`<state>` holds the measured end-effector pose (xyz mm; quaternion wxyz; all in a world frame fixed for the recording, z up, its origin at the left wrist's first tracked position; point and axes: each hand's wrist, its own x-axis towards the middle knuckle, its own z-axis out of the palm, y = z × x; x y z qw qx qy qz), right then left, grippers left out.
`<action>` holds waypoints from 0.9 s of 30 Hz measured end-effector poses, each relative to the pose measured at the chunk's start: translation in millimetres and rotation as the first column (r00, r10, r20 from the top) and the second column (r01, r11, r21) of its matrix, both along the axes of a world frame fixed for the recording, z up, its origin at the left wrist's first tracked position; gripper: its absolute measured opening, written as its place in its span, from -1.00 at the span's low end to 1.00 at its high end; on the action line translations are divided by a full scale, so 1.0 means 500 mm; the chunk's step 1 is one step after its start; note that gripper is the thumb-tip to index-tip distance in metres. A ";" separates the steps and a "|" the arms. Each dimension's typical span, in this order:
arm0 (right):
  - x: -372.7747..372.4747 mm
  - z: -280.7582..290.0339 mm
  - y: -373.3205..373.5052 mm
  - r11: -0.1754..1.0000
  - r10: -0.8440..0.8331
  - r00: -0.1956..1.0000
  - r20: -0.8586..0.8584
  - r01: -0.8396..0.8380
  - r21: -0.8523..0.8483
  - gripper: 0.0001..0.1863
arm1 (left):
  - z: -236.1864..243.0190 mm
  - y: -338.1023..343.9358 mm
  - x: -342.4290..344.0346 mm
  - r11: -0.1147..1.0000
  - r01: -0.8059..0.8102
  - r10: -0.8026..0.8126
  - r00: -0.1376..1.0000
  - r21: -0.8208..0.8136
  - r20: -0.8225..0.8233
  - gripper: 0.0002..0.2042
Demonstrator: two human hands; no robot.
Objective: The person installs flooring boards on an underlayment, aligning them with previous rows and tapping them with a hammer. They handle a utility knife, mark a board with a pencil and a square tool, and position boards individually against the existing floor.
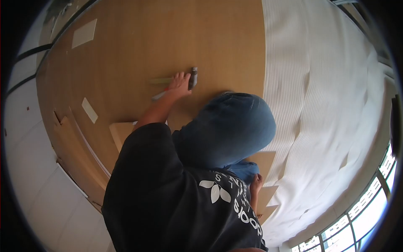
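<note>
**Left hand over the hammer at 12 o'clock**

Your left hand [179,85] lies across the hammer [193,77] near its head, on the wood-brown floor [226,38]. The dark head sits just beside your fingers at their 3 o'clock; the pale handle points to 9. You cannot tell whether the fingers have closed round it. A pale grey item [158,96] lies near your wrist, at its 8 o'clock.

Your right hand [257,181] is at 4–5 o'clock, beside the denim of your leg [239,126]; its fingers look curled, but whether they hold anything is too small to tell.

A rippled white sheet [329,96] spreads at 3 o'clock; long brown boards [79,147] lie toward 9.
</note>
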<state>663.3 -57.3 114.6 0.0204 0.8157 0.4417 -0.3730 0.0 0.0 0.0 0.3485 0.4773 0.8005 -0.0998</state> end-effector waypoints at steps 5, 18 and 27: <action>-0.005 -0.040 0.035 0.990 0.065 0.998 -0.005 -0.064 0.128 -0.58 | -0.034 -0.105 -0.098 1.000 -0.004 0.006 0.998 0.028 -0.066 -0.20; -0.101 0.004 0.132 0.986 0.145 0.988 0.059 -0.149 0.068 -0.58 | 0.014 -0.293 -0.131 0.949 -0.159 0.147 0.987 -0.271 -0.066 -0.20; -0.026 -0.025 0.154 0.983 0.066 0.998 0.023 -0.069 0.172 -0.61 | -0.072 -0.184 -0.017 0.980 0.198 -0.198 0.980 0.038 -0.001 -0.39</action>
